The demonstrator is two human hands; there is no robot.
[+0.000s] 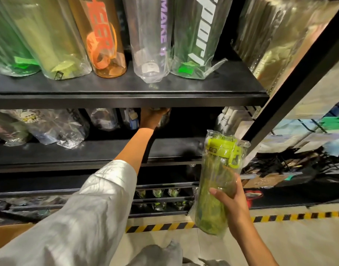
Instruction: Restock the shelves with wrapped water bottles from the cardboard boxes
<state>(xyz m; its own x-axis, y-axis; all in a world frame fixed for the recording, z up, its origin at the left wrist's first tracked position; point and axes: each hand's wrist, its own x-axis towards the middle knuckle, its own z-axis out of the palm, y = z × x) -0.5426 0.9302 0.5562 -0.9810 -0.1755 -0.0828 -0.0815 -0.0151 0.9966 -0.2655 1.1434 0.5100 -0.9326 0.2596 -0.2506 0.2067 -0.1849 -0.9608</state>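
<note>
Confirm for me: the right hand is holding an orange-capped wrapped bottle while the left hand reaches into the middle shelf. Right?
Not quite. The head view shows the right hand holding a wrapped bottle with a lime-green cap, not orange. The rest stands: the left hand reaches into the middle shelf.

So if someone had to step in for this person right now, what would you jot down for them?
Left hand: reaching deep into the middle shelf, under the top shelf; what it holds, if anything, is hidden.
Right hand: grips a wrapped green bottle upright, in front of the shelves, not yet placed.
Done: top shelf carries a row of wrapped bottles; more lie at the middle shelf's left.
Left: shelve the green bottle; the middle shelf's right part looks free. Boxes are barely in view.
</note>
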